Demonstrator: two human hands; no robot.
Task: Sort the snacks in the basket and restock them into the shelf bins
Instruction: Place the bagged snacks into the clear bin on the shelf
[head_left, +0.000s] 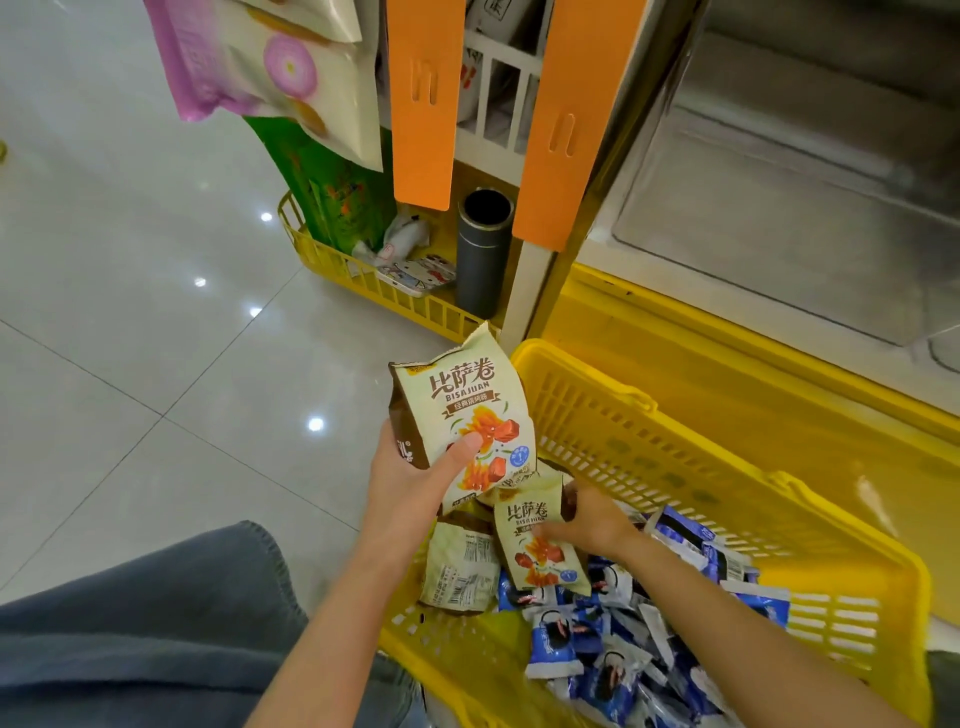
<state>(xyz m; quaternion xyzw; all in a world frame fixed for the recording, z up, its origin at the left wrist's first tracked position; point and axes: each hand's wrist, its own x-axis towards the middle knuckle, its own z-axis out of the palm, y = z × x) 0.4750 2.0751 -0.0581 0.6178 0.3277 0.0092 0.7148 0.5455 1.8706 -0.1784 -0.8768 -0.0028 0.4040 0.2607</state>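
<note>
A yellow plastic basket (727, 467) stands on the floor in front of me. My left hand (415, 478) holds a cream and brown snack bag (467, 410) upright above the basket's left rim, thumb across its front. My right hand (587, 519) grips a second bag of the same kind (535, 540) inside the basket. A third such bag (460, 566) lies back side up at the basket's left. Several small blue and white packets (613, 654) are heaped on the basket's floor.
A shelf unit with orange strips (426, 104) rises ahead. At its foot a low yellow tray (363, 280) holds a dark cylinder (483, 249) and small items. Large snack bags (270, 67) hang at top left. A clear shelf bin (779, 208) sits at right. My knee (156, 623) is at lower left.
</note>
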